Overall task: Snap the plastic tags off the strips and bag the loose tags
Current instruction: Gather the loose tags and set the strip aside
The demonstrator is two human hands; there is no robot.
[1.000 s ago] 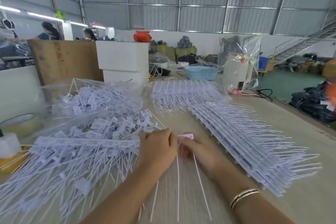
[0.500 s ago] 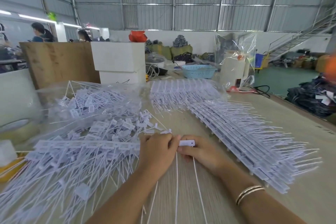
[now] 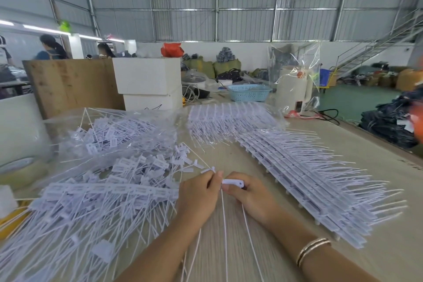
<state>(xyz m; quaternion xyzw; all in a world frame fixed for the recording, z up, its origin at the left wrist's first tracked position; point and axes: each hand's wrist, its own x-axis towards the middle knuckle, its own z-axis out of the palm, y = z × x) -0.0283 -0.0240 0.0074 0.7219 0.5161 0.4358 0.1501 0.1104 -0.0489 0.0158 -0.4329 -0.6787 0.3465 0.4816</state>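
My left hand (image 3: 198,192) grips the right end of a white tag strip (image 3: 109,190) that runs out to the left over the pile. My right hand (image 3: 250,193) pinches a single white tag (image 3: 233,182) at that end, its thin tail trailing toward me. Both hands meet at the table's middle. A heap of loose tags (image 3: 142,165) lies to the left. A clear plastic bag (image 3: 107,130) holding more tags sits behind the heap. A stack of uncut strips (image 3: 304,178) lies to the right.
A second bundle of strips in plastic (image 3: 231,119) lies farther back. White boxes (image 3: 148,82), a blue basket (image 3: 249,92) and a white kettle in a bag (image 3: 293,89) stand at the table's far end. A tape roll (image 3: 16,165) sits at the left. The table's right edge (image 3: 389,144) is near.
The tag in my right hand has come a little apart from the strip's end held by my left hand. Both hands stay in the same spot.
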